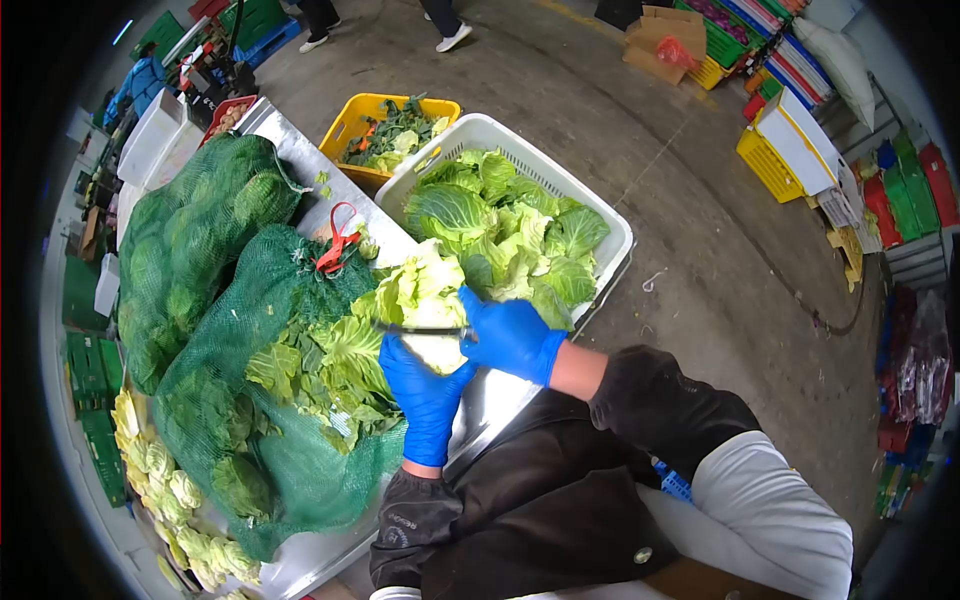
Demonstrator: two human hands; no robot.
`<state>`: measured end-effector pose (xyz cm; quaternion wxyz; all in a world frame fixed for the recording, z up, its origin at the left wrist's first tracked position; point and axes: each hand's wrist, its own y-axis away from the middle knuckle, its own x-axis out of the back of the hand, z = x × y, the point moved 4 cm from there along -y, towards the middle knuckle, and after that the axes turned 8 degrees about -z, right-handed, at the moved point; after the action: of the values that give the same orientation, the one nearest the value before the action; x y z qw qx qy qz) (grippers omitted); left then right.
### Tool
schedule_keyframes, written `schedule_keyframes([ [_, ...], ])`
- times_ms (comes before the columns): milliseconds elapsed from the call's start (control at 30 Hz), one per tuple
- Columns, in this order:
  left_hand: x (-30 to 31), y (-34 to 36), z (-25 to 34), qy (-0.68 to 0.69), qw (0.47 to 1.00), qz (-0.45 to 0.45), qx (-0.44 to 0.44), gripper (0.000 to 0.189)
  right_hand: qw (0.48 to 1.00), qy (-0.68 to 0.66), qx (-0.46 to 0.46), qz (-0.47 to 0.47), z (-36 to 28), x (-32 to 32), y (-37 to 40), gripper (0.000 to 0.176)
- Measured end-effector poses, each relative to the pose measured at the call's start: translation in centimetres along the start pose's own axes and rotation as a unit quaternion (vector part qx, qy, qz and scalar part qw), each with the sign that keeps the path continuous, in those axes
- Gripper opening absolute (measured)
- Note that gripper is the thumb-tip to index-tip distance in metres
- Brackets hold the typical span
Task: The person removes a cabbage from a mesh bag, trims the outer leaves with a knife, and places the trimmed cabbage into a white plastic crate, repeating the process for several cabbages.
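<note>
In a blue glove, my right hand (508,338) is closed around the handle of a knife (420,329), whose blade lies across a pale cabbage (425,290). My left hand (425,395), also gloved in blue, is wrapped against the near side of that cabbage. Loose green leaves (340,350) lie just left of it, on an open green mesh bag (300,490) with a red tie (337,243). Beyond my right hand stands a white crate (610,215) filled with cabbage leaves (500,215).
A yellow crate (360,108) of trimmings stands beyond the metal table (490,405). Another full mesh bag (200,230) lies at the left, above a row of pale trimmed heads (160,480). People's legs (445,22) show at the top. Stacked crates (775,165) stand at the right.
</note>
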<state>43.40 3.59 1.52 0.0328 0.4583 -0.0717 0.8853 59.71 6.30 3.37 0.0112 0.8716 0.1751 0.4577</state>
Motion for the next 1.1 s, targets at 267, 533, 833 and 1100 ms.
schedule_keyframes([
  [267, 0.9, 1.4, -2.0, 0.126, 0.99, -0.002, 0.061, 0.113, 0.981, -0.141, -0.079, 0.108, 9.3, 0.0, -0.1, 0.047],
  [533, 0.7, 1.8, -1.9, 0.15, 0.987, 0.007, 0.055, 0.113, 0.998, 0.011, 0.058, 0.033, -1.2, 0.2, 0.1, 0.054],
  [833, 0.2, 3.7, -5.1, 0.196, 0.977, 0.025, 0.083, 0.113, 0.972, -0.207, -0.075, 0.084, 10.1, -1.6, -1.6, 0.027],
  [1100, 2.5, 4.2, -2.7, 0.034, 0.998, 0.047, -0.004, 0.12, 0.988, -0.15, -0.02, -0.033, -1.1, 0.1, -3.4, 0.07],
])
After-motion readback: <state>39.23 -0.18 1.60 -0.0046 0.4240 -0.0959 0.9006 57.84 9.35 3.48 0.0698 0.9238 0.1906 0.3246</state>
